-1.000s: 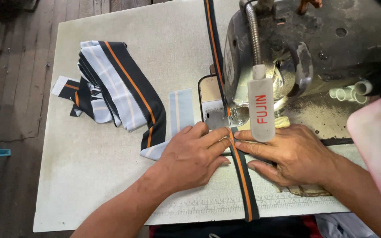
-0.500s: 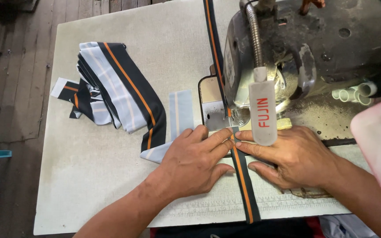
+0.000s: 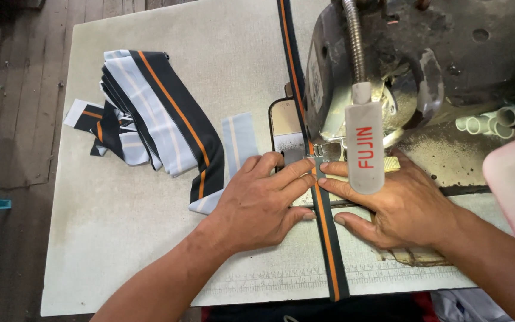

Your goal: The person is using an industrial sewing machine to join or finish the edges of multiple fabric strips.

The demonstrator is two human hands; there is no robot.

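— Head view: what are the hands doing at the sewing machine (image 3: 424, 77)?

— Both are lying flat and open, gripping nothing. The left hand (image 3: 257, 203) is pressing on the left edge of the dark strap with the orange stripe (image 3: 327, 238), and the right hand (image 3: 397, 206) is pressing on its right edge, fingertips just in front of the presser foot (image 3: 323, 152).

— Anything changing since a second ago?

— Hardly. The hands are keeping their places, so the strap seems to be feeding slowly, if at all.

— And left of the machine?

— A pile of striped fabric pieces (image 3: 150, 119) is lying on the grey table (image 3: 120, 238), well apart from the hands.
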